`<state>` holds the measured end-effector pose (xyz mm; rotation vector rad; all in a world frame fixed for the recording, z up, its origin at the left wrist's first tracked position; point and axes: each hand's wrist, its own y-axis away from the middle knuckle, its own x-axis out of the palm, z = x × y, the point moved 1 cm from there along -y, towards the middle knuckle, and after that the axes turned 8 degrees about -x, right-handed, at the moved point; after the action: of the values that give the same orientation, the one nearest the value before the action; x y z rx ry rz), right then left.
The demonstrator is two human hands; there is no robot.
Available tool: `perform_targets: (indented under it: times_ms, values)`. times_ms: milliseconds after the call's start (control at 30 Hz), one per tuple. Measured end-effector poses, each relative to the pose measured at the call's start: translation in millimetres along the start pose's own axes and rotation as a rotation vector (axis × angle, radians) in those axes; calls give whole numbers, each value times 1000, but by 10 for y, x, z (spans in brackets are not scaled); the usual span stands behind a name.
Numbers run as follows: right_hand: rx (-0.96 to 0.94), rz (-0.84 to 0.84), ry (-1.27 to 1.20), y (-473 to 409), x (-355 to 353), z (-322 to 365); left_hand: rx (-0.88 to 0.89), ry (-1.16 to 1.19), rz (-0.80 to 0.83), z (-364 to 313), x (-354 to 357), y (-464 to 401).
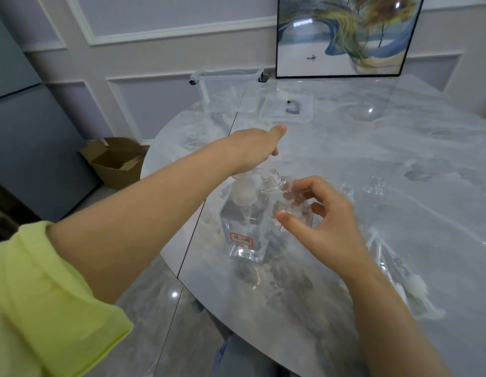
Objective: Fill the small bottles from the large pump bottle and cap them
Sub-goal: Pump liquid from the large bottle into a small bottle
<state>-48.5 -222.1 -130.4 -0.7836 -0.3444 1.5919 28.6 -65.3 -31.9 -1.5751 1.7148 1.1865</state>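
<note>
A large clear square pump bottle (pixel 244 235) with a red-framed label stands near the table's left edge. My left hand (pixel 256 149) lies over its white pump head, which the hand mostly hides; the fingers curl downward over it. My right hand (pixel 322 216) grips a small clear bottle (pixel 288 197), tilted so its threaded open neck sits beside the pump's collar. Small clear caps (pixel 373 185) lie on the table to the right.
The marble table (pixel 399 148) carries a clear plastic box (pixel 228 88) and its lid (pixel 286 107) at the back, and clear pump parts (pixel 399 276) at the right. A framed picture (pixel 345 36) leans on the wall. A cardboard box (pixel 116 161) sits on the floor.
</note>
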Motion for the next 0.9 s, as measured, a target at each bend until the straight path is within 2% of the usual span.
perform_targets:
  times_ms: [133,267,367,500,633,767,900]
  values:
    - [7,7,8,8,6,-21,-18,16,74,11,56,12]
    - [8,-7,-6,3,-12,-5,5,30,5,2,18,1]
    - [25,14,15,7,-8,-36,-20,34,38,26,53,3]
    - [26,12,14,8,-24,-29,10,48,-8,35,23,-16]
    - [33,17,29,5,-13,-32,-11,37,41,37,58,-3]
    - [29,13,18,1,-15,-18,16,61,-3,29,24,3]
    - [57,19,16,15,-8,-40,-22,38,71,30,49,13]
